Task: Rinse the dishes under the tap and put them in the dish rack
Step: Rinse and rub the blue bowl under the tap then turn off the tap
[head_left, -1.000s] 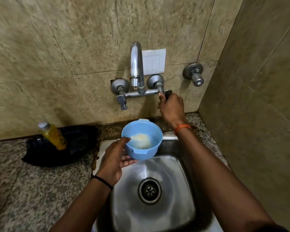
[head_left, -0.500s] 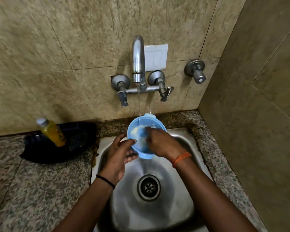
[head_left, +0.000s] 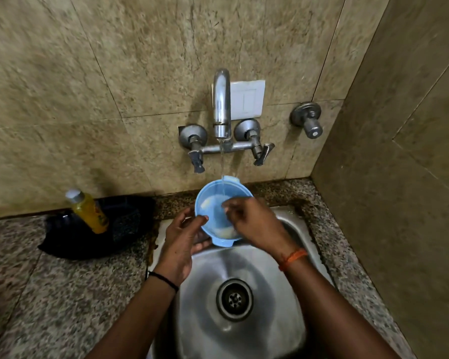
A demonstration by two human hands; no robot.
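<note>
A small blue plastic bowl point(head_left: 213, 203) with pale residue inside is held over the steel sink point(head_left: 298, 229), tilted toward me under the running tap point(head_left: 221, 104). A thin stream of water falls into it. My left hand point(head_left: 183, 239) grips the bowl's left rim and underside. My right hand point(head_left: 254, 221) reaches over the right rim, with its fingers inside the bowl against the inner wall. The dish rack is not in view.
A yellow bottle point(head_left: 87, 209) leans on a black item point(head_left: 119, 229) on the granite counter point(head_left: 49, 294) left of the sink. Tap handles point(head_left: 262, 154) stick out from the tiled wall. A side wall point(head_left: 399, 203) stands close on the right. The drain point(head_left: 234, 299) lies below the bowl.
My right hand left the right tap handle and came down into the bowl. Water started running from the tap. The bowl stayed over the sink in my left hand.
</note>
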